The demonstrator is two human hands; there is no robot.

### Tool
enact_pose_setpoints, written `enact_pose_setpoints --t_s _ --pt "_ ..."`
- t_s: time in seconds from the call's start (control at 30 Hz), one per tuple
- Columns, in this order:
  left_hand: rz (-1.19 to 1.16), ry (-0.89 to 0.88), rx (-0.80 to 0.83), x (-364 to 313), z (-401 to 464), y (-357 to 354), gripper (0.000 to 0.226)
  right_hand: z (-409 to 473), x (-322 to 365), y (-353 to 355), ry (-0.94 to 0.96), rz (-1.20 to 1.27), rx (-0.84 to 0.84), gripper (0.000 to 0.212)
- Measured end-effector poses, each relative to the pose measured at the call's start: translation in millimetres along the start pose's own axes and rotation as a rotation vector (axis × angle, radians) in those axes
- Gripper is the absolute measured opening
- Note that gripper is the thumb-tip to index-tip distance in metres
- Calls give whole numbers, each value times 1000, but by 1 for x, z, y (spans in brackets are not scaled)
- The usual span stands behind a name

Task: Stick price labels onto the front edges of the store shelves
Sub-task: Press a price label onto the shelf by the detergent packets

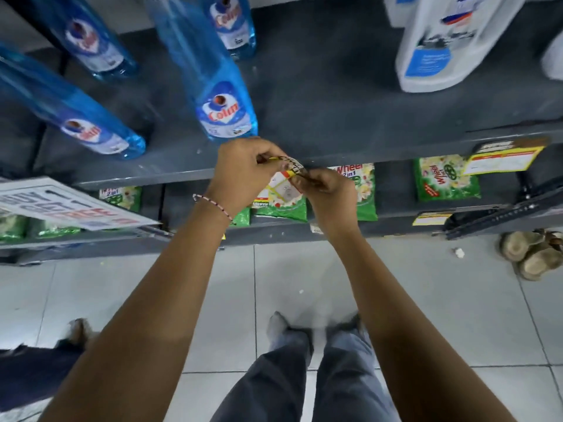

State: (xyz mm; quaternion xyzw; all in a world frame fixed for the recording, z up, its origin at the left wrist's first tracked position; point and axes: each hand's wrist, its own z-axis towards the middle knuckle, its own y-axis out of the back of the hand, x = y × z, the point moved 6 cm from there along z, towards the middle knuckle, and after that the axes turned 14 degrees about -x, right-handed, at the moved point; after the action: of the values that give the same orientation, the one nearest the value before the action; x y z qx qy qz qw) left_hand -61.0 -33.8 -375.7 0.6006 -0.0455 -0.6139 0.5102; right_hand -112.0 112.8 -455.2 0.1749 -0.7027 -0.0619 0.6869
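Note:
My left hand (243, 175) and my right hand (330, 190) both pinch one yellow, white and brown price label (285, 185), holding it just in front of the grey shelf's front edge (152, 176). The label hangs curled between my fingertips, its top edge near the shelf lip. A thin beaded bracelet circles my left wrist. Another yellow price label (502, 158) is stuck on the same shelf edge at the right. A smaller yellow label (431, 218) sits on the lower shelf's edge.
Blue Colin bottles (219, 95) stand on the grey shelf, white jugs (438, 47) at the right. Green Wheel detergent packs (446, 182) fill the lower shelf. A white promo sign (61, 205) hangs at the left. Sandals (533, 254) lie on the tiled floor; another person's foot (77, 330) is left.

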Motion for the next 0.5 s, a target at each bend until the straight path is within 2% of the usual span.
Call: enact_pose_setpoints --t_s 0.07,0.13,0.2,0.3,0.5 --pt "-74 113 -67 27 -7 18 6 -8 11 -8 -20 77 5 10" --pt "-151 228 -106 61 -20 39 9 -17 27 -21 4 145 5 17" --pt "-181 344 -120 95 -35 58 12 -25 44 -44 142 40 11 14" --pt "-104 409 -165 131 -44 85 11 -39 65 -83 334 -117 20 8" --pt "-122 498 -187 168 -42 105 27 -56 73 -127 407 -258 -52 11"
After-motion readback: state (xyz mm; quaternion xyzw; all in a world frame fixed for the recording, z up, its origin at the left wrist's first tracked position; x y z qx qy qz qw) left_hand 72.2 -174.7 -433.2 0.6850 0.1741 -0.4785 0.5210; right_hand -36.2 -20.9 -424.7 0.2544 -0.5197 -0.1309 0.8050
